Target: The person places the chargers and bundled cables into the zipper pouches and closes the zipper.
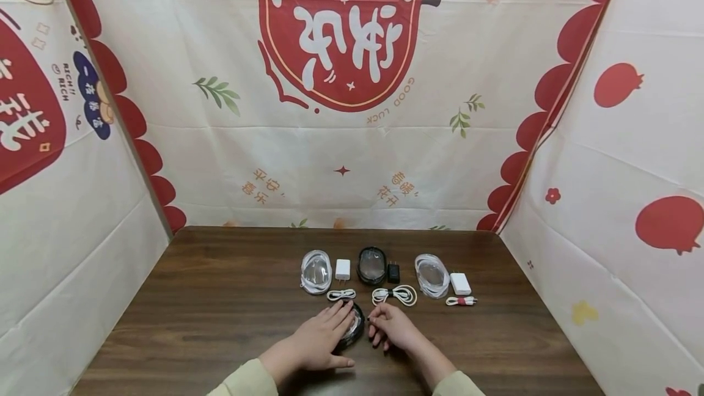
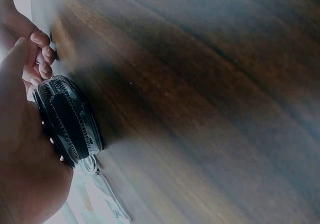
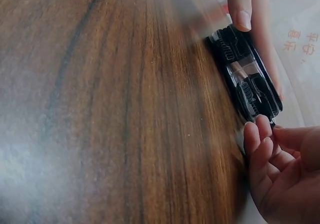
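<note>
A small oval clear pouch with black trim and a zipper around its side (image 1: 359, 324) lies on the wooden table. Across its top rests my left hand (image 1: 321, 336), fingers extended and thumb out to the side, covering much of it. At the pouch's right end, my right hand (image 1: 395, 327) pinches the small dark zipper pull between thumb and forefinger. The right wrist view shows those fingertips right at the end of the pouch (image 3: 250, 74), its black zipper band facing the camera. The pull itself is mostly hidden by the fingers.
Behind the hands stand two white-trimmed pouches (image 1: 316, 272) and a black-trimmed one (image 1: 372, 266). Beside them lie white chargers (image 1: 343, 269), a black charger (image 1: 393, 272) and coiled white cables (image 1: 404, 294). A printed cloth (image 1: 341, 145) walls the table's back and sides.
</note>
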The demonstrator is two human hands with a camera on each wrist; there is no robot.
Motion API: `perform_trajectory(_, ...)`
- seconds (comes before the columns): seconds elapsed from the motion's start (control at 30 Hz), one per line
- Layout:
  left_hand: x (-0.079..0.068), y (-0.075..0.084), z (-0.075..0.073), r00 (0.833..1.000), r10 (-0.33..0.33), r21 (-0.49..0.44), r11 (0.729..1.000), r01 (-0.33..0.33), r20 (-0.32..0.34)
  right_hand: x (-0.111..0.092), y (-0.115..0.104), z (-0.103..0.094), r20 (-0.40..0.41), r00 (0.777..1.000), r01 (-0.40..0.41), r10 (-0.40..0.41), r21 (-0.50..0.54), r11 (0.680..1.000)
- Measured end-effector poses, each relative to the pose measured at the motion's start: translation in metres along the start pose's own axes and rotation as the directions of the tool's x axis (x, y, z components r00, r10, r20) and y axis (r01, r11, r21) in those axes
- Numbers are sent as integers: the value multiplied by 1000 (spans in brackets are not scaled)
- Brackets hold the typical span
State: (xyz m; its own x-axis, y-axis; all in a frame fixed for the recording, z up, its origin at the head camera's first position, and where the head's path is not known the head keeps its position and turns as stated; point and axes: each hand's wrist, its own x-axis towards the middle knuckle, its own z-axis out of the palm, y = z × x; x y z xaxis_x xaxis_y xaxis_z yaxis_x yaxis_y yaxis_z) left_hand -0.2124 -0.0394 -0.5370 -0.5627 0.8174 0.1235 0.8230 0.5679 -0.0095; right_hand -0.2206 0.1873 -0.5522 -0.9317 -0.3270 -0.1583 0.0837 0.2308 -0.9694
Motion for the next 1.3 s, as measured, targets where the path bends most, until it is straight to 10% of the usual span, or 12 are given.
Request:
perform_trajectory(0.7, 2, -3, 20, 998, 6, 59, 998, -2, -67, -13, -5, 9, 87, 996, 16, -10, -73, 997)
perform_trajectory(1.3, 2, 4, 5, 999, -40, -15, 999, 40, -35, -16, -5, 15, 71, 997, 33, -27, -77, 996)
